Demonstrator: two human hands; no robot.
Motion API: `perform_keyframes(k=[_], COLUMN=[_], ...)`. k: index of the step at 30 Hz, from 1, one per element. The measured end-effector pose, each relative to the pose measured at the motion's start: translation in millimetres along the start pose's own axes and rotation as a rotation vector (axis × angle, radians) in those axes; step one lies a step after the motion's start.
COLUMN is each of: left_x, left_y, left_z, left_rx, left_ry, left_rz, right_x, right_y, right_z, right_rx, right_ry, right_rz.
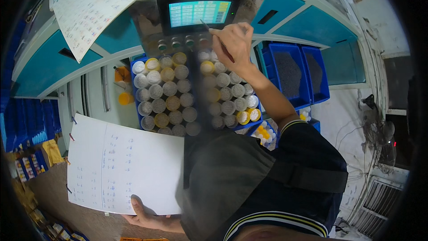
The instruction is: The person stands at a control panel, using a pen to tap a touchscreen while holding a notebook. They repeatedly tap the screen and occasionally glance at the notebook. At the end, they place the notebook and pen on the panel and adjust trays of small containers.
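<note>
A slim pen-like stick (204,24) sits between the fingers of my right hand (235,43), which is closed around it. Its tip lies over the lit touch screen (198,14) of a black-framed panel; whether it touches the glass I cannot tell. At the lower left, my left hand (147,218) grips the bottom edge of a white paper pad (138,160) with handwriting in columns. The thumb rests on top of the sheet and the other fingers are mostly hidden beneath. Round push buttons (176,42) line up below the screen.
Blue trays of round containers (169,89) with grey or yellowish contents stand below the panel. Blue bins (287,71) of dark grains are at the right. A handwritten sheet (100,6) hangs over the upper left. An orange bottle (121,75) stands beside the trays.
</note>
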State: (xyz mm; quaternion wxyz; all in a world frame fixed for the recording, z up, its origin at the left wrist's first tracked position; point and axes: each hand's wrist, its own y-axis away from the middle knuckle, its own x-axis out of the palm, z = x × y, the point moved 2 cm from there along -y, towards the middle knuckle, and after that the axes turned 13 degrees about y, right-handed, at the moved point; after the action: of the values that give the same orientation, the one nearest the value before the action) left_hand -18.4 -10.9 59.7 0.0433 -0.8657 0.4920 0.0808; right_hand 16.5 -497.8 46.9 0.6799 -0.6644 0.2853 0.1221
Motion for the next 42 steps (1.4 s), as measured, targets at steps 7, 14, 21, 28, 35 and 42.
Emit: perform_keyframes(k=[7,14,21,28,35,42], left_x=[1,1,-2,-3,-7,-7], left_y=[-1,-2,-4,-4,-7,-5], left_z=[-4,-1,1,2,6,6], left_rx=[-0.012,0.020,0.017,0.016,0.042,0.031], left_ry=[0.010,0.028,0.006,0.001,-0.023,-0.020], left_rz=[0.018,-0.006,0.009,0.014,0.019,0.006], right_x=[-6,-21,-19,-8,-12,-14], right_y=[-16,2,8,11,14,8], right_z=[-6,-28,-27,-20,-24,-27], right_rx=[0.011,0.120,0.093,0.042,0.061,0.076], right_ry=[0.038,0.147,0.109,0.066,0.087,0.102], right_rz=[-0.073,-0.057,-0.023,0.035,0.056,-0.024])
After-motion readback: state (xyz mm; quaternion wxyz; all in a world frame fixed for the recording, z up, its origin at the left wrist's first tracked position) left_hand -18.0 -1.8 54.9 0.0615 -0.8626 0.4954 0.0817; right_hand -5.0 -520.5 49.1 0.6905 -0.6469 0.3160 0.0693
